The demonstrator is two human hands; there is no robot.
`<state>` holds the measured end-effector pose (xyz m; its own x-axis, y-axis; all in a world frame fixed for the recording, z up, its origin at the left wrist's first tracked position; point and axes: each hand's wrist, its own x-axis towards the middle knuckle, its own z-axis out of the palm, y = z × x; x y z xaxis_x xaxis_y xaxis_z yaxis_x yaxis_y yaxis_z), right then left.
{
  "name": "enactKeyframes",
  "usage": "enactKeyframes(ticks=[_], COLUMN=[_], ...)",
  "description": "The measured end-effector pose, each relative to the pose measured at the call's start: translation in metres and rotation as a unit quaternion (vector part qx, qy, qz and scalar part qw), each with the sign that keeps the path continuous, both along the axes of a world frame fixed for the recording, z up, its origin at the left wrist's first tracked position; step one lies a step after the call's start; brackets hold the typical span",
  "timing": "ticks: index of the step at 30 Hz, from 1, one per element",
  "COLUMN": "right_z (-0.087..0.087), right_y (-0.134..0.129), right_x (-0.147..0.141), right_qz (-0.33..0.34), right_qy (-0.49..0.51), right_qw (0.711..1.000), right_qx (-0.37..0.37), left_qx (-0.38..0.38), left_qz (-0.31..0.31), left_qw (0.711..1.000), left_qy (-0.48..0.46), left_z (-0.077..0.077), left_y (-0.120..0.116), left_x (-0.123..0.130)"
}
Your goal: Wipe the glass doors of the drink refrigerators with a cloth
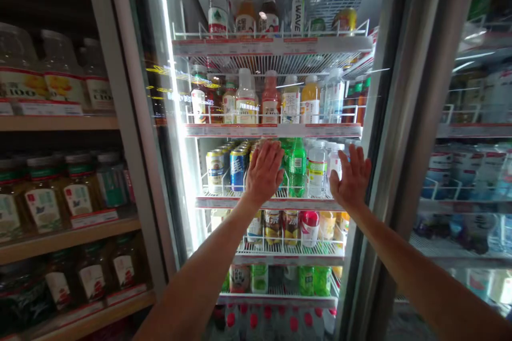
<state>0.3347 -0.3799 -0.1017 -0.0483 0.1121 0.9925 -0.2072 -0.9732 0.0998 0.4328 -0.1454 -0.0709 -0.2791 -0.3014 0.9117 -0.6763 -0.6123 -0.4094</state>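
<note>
Both my hands are raised in front of a lit drinks cooler, palms turned toward it. My left hand (264, 172) has its fingers extended and holds nothing; it covers part of the middle shelf, between a blue can (237, 169) and a green bottle (297, 168). Over the right end of that shelf is my right hand (352, 178), its thumb and fingers apart, with nothing in it. A clear bottle with a green and yellow label (317, 169) stands between the hands. Whether either hand touches the glass cannot be made out.
Wooden shelves (68, 122) with bottles and jars stand at the left. A metal door frame (412, 90) runs down right of the cooler, with another stocked cooler beyond. More bottles fill the shelves above and below my hands.
</note>
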Motion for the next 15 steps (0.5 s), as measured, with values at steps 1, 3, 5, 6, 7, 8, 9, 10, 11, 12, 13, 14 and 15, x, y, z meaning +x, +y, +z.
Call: enactKeyframes(ticks=[1, 3, 5, 6, 7, 8, 9, 10, 11, 12, 13, 14, 15], right_z=[0.000, 0.000, 0.000, 0.000, 0.000, 0.000, 0.000, 0.000, 0.000, -0.001, -0.001, -0.001, -0.001], right_y=[0.000, -0.001, 0.000, 0.001, 0.002, 0.002, 0.003, 0.003, 0.002, 0.002, 0.001, 0.000, -0.001], right_x=[0.000, 0.000, 0.002, 0.002, 0.003, 0.004, 0.004, 0.004, 0.003, 0.003, 0.002, 0.001, 0.001], right_qz=[0.003, 0.009, 0.012, 0.011, 0.009, 0.007, 0.006, 0.006, 0.007, 0.008, 0.009, 0.010, 0.010], right_qy=[0.000, -0.003, -0.010, -0.013, -0.015, -0.015, -0.013, -0.011, -0.009, -0.009, -0.009, -0.010, -0.010], right_qw=[1.000, 1.000, 1.000, 1.000, 1.000, 1.000, 1.000, 1.000, 1.000, 1.000, 1.000, 1.000, 1.000], right_qx=[-0.002, -0.004, -0.006, -0.006, -0.004, 0.000, 0.004, 0.007, 0.007, 0.005, 0.001, -0.004, -0.007], left_qx=[0.017, -0.006, -0.117, -0.191, -0.247, -0.276, -0.276, -0.245, -0.194, -0.133, -0.067, -0.017, 0.005], left_qz=[0.002, 0.011, 0.018, 0.019, 0.016, 0.010, 0.002, -0.008, -0.017, -0.026, -0.033, -0.039, -0.038], left_qw=[1.000, 0.999, 0.990, 0.976, 0.962, 0.953, 0.954, 0.963, 0.977, 0.989, 0.997, 0.999, 0.999], left_qy=[0.004, 0.033, 0.081, 0.102, 0.116, 0.123, 0.119, 0.108, 0.088, 0.060, 0.035, 0.021, 0.019], left_z=[-0.001, 0.000, 0.006, 0.010, 0.014, 0.017, 0.017, 0.016, 0.013, 0.009, 0.004, -0.001, -0.004], left_y=[0.002, 0.027, 0.064, 0.079, 0.088, 0.087, 0.078, 0.061, 0.038, 0.014, -0.009, -0.027, -0.037], left_x=[0.000, 0.011, 0.030, 0.038, 0.043, 0.045, 0.042, 0.035, 0.024, 0.012, 0.001, -0.008, -0.014])
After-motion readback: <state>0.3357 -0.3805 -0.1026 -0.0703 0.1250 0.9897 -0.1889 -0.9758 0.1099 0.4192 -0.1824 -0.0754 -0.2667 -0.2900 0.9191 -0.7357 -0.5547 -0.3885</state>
